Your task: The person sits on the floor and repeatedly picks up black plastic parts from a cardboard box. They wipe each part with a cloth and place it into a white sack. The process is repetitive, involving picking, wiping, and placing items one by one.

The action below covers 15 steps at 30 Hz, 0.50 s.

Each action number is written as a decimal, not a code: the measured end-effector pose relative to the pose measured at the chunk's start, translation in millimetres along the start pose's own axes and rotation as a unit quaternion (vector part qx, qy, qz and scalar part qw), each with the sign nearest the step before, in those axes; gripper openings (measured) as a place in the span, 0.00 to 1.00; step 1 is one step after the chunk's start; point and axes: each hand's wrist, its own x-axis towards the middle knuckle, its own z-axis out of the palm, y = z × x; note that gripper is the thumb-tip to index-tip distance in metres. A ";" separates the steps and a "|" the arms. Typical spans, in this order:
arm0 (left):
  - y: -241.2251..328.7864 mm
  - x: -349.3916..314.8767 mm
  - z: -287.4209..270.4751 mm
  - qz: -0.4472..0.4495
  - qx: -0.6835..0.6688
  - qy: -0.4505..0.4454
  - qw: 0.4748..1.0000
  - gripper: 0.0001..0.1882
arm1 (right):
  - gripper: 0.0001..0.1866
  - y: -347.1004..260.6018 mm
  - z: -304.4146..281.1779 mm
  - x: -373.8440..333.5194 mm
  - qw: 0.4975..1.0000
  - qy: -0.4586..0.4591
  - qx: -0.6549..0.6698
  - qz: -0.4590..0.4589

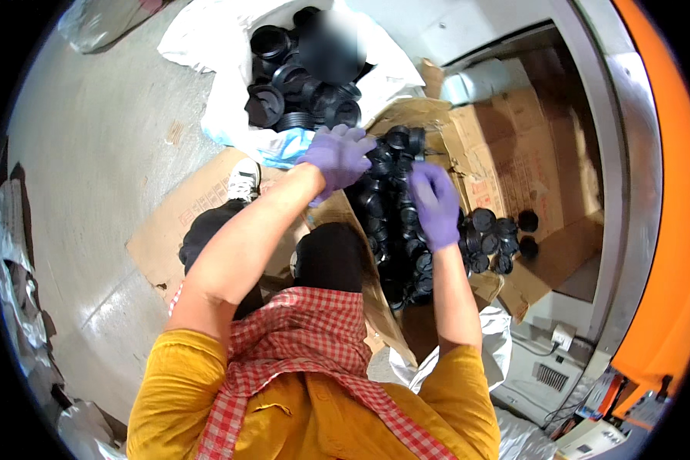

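Purple gloves cover both my hands. My left hand (336, 159) lies over the near-left edge of an open cardboard box (376, 307), its fingers stretched out and slightly apart, with nothing seen in them. On the right, my right hand (435, 203) is over the black round plastic pieces (376, 203) that fill the box, its fingers curled downward. Whatever those fingers grip is hidden. Beyond my left hand, a white plastic bag (222, 92) gapes around larger black round lids (264, 105), some stacked. A blurred patch covers part of that pile.
More small black round pieces (483, 221) lie on flattened cardboard (544, 161) inside a machine opening at right. An orange machine panel (667, 299) curves along the right side. Another cardboard sheet (169, 238) lies on the grey floor near my shoe (244, 180).
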 end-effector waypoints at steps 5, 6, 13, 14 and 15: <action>-12.5 9.0 -5.4 -0.118 0.136 -0.052 0.982 0.21 | 0.13 -19.1 77.8 96.1 0.818 -0.155 -0.540 -0.123; -16.8 9.4 -2.7 -0.134 0.182 -0.054 0.973 0.21 | 0.15 -20.4 93.9 112.5 0.801 -0.167 -0.572 -0.047; -42.9 8.3 -10.6 -0.233 0.178 0.210 0.933 0.20 | 0.17 16.8 118.1 168.9 0.901 -0.119 -0.409 -0.081; -41.3 9.8 -22.0 -0.244 0.100 0.204 0.943 0.19 | 0.15 31.3 110.8 174.3 0.966 -0.007 -0.252 -0.063; -42.8 9.7 -31.2 -0.230 0.077 0.234 0.941 0.18 | 0.17 45.9 96.7 188.7 0.970 0.043 -0.234 -0.048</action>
